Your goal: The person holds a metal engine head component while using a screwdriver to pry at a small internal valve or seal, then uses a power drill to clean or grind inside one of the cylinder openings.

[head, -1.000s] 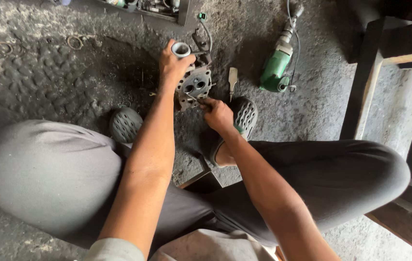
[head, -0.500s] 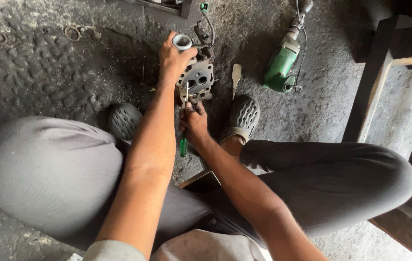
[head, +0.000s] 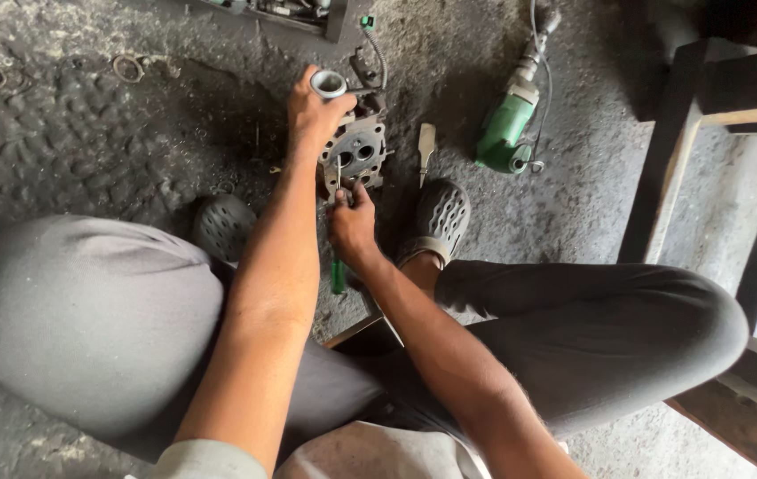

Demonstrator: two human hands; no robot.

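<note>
The metal engine part (head: 356,153) stands on the floor (head: 86,133) between the person's two feet, just ahead of the knees. It is a grey, grimy casting with a flat face turned toward the camera; two round bores show side by side in that face, with smaller holes about them. A short pale tube (head: 328,83) with an open round mouth rises at its upper left corner.

The left hand (head: 312,111) grips the top left of the part, fingers wrapped over its edge just below the tube. The right hand (head: 352,226) is closed around a screwdriver (head: 338,266): the green handle projects below the fist, and the thin shaft runs up to the lower edge of the part's face (whether the tip touches the metal cannot be told).

A dark perforated clog (head: 441,217) sits just right of the part, a second clog (head: 223,226) to the left. A flat pale blade-like tool (head: 425,151) lies on the floor beside the part's right edge. Further right lies a green power tool (head: 507,129) with a cable running up from it. A tray-like box (head: 299,11) crosses the top edge of the view; its contents are too small to identify. Dark wooden furniture legs (head: 671,151) stand at the right.
</note>
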